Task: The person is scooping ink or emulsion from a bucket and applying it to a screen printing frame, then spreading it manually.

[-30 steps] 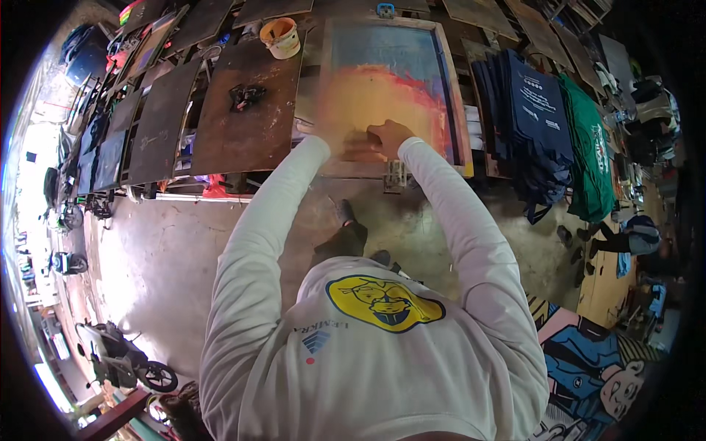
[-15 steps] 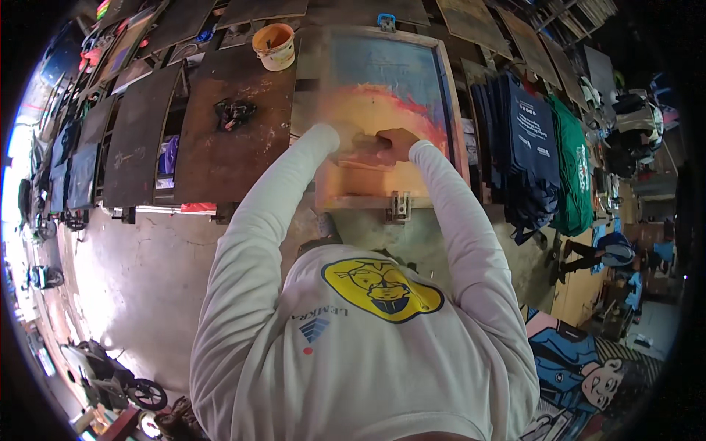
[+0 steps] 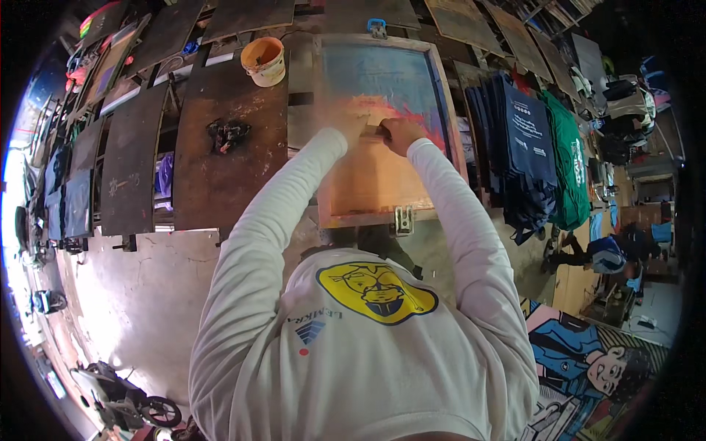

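Observation:
A wooden-framed printing screen [image 3: 346, 219] lies in front of me, its mesh blue-grey at the far end and streaked orange, yellow and red nearer. Across the mesh, around its middle, a dark-handled squeegee [image 3: 375, 131] is held low over the surface. My right hand [image 3: 404, 136] is closed on the squeegee's right part. At its left part is my left hand [image 3: 353, 128], blurred by motion but seemingly wrapped round the handle. The squeegee's blade edge is hard to make out. A metal hinge clamp [image 3: 403, 220] sits on the screen's near edge.
On the brown board [image 3: 198, 180] at left stand an orange-stained white bucket [image 3: 263, 62] and a crumpled dark rag [image 3: 228, 137]. Navy bags [image 3: 526, 136] and green bags [image 3: 566, 158] are piled right of the screen. A blue-handled clip [image 3: 376, 28] is at its far edge.
Both hands and the squeegee have moved farther from me along the mesh, leaving more orange surface visible on the near side. The whole view has shifted slightly.

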A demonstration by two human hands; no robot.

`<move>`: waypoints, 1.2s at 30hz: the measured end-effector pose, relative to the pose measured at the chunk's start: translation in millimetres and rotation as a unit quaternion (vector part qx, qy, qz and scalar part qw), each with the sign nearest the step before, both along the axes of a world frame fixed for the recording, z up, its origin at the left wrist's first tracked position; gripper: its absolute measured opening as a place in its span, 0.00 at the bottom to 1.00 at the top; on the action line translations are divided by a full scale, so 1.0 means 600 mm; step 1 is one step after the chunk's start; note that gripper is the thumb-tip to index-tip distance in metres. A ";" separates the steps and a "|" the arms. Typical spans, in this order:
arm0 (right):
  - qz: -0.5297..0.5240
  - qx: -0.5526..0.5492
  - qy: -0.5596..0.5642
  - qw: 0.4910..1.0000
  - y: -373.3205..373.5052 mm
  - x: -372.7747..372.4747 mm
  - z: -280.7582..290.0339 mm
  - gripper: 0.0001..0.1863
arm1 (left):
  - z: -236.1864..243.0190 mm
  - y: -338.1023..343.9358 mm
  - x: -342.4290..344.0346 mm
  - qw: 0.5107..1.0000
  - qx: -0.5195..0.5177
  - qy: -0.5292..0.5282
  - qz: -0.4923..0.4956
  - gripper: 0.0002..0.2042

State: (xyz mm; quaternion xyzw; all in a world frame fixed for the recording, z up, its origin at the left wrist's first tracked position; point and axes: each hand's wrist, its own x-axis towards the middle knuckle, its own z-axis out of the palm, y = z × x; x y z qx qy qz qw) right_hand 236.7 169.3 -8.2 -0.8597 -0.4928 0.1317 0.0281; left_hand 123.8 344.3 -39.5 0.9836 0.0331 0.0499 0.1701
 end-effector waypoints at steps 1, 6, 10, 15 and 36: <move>-0.009 -0.002 -0.017 1.000 0.003 0.001 -0.006 0.14 | -0.009 -0.005 0.001 1.000 0.001 0.004 -0.003 0.14; 0.025 0.080 -0.082 0.993 -0.014 -0.023 -0.045 0.13 | -0.048 -0.030 -0.017 0.999 0.032 -0.007 0.032 0.12; -0.007 0.111 -0.107 0.988 -0.028 -0.052 -0.055 0.13 | -0.044 -0.061 -0.039 0.997 0.025 -0.038 0.065 0.09; -0.009 0.117 -0.074 0.990 -0.063 -0.093 -0.041 0.12 | -0.020 -0.101 -0.090 0.997 0.051 0.015 0.062 0.10; 0.100 0.065 -0.010 0.993 -0.110 -0.096 0.001 0.11 | 0.027 -0.151 -0.114 0.972 0.021 0.223 0.073 0.15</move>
